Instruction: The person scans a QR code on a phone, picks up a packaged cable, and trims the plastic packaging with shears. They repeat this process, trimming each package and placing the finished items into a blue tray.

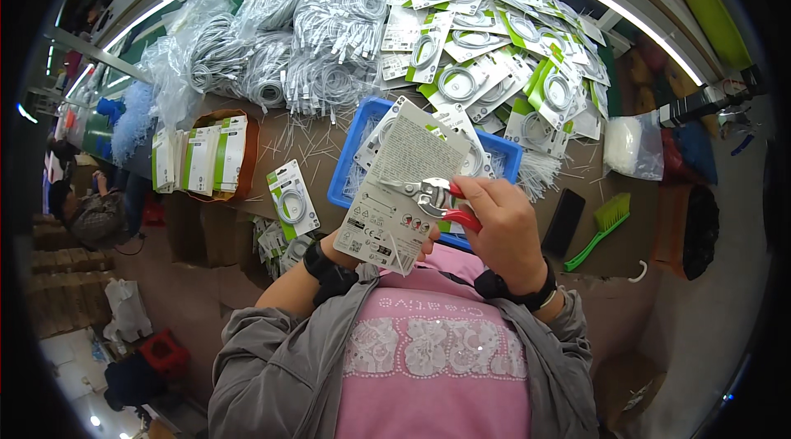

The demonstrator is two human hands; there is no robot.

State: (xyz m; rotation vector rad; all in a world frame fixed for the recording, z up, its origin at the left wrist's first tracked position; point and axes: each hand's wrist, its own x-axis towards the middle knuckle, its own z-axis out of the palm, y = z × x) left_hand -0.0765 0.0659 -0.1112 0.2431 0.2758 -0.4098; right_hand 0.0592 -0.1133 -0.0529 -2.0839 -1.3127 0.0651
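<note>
Gripping red-handled cutters [432,198] in the right hand [504,212], with the blades pointing left across the face of a printed card [404,147]; cannot tell whether touching it. Holding that card tilted in the left hand [428,245], mostly hidden behind it, with only fingertips at the edge in sight. Just beyond both hands and partly behind the card, a blue bin [338,184] with carded cables inside. Near the right hand, to its right, a black phone [563,221], then a green brush [606,225]. Left of the left hand, a single carded cable [292,198]; farther left, a brown box [246,169] of upright cards. Well beyond the right hand, a heap of carded cables [494,44]; beyond the left, bagged white cables [338,19].
</note>
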